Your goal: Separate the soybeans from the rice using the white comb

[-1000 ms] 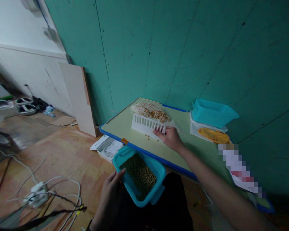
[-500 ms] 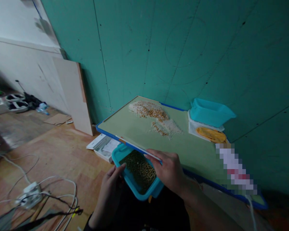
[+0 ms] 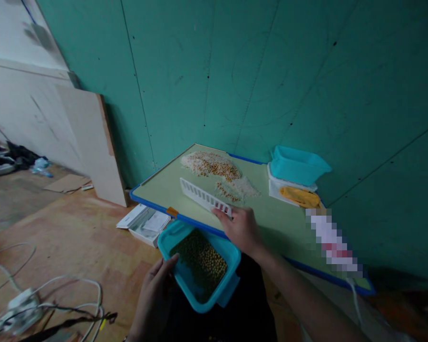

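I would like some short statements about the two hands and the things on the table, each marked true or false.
1. The left hand holds a teal box with beans in it. True.
2. The teal box stands on the table. False: it is held in front of the table's near edge, not on it.
3. The right hand has its fingers on one end of a white slotted strip. True.
4. The pile of grain lies on the floor. False: it lies on the table, near the wall.
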The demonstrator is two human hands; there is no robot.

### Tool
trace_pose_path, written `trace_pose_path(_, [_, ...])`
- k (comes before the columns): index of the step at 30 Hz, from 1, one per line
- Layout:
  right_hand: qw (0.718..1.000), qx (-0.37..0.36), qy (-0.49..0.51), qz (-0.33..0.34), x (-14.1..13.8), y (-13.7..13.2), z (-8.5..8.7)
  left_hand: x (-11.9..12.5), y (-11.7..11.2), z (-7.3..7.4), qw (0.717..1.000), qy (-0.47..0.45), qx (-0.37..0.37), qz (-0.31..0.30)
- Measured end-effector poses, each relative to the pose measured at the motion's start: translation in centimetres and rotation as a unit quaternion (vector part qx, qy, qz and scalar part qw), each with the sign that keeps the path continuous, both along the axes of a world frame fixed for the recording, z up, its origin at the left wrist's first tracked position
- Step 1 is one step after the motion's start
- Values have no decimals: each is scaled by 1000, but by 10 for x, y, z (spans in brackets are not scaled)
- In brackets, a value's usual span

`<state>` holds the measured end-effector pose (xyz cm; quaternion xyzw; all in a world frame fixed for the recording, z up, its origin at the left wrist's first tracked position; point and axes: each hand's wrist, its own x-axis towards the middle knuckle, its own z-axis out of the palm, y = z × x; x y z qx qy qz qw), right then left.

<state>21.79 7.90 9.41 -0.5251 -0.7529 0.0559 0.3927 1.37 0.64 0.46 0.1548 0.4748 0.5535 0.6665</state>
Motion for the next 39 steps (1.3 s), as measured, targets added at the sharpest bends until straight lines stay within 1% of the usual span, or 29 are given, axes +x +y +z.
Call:
trace_pose_path(1, [1000,2,-22,1,-5,2,0,-1,-1,1,1000,-15,-8,-6])
trace_pose_path(3, [998,-2,-55,-29,-8,11,0,-4,-3,4,999,-29,-24,-11])
trace_pose_path(6, [993,-20,-69,-93,7,26,0,-5,-6,6,999,-28,-43,3])
trace_pose_path(8, [992,-30,-50,-114,22,35,0,-5,-8,7,999,-25,-43,8])
trace_pose_path(12, [990,-51,15,-127,53,51,3,-3,-9,6,999,-21,-49,7])
trace_pose_path(16, [984,-55,128,-115,83,75,9,-3,-8,5,998,-27,-50,1])
trace_pose_path(18, [975,-66,187,-99,96,86,7,-4,-8,5,999,-25,-44,-4])
trace_pose_path(20, [962,-73,247,-87,103,95,1,-4,-9,5,999,-20,-43,-4])
trace_pose_path(23, [945,-94,301,-85,105,100,-11,-3,-9,3,998,-14,-53,1])
trace_pose_path(26, [943,-123,298,-77,101,99,-18,-2,-9,0,997,-12,-71,6])
trace_pose_path(28, [944,-134,295,-66,98,97,-17,0,-9,-1,997,-9,-81,6])
trace_pose_path(31, [941,-143,303,-57,96,96,-14,2,-9,1,996,-3,-83,9])
trace_pose_path(35, [939,-139,314,-32,91,95,-12,4,-10,6,997,-7,-68,17])
trace_pose_path(39, [936,-140,323,-7,86,94,-12,4,-11,6,997,-22,-76,9])
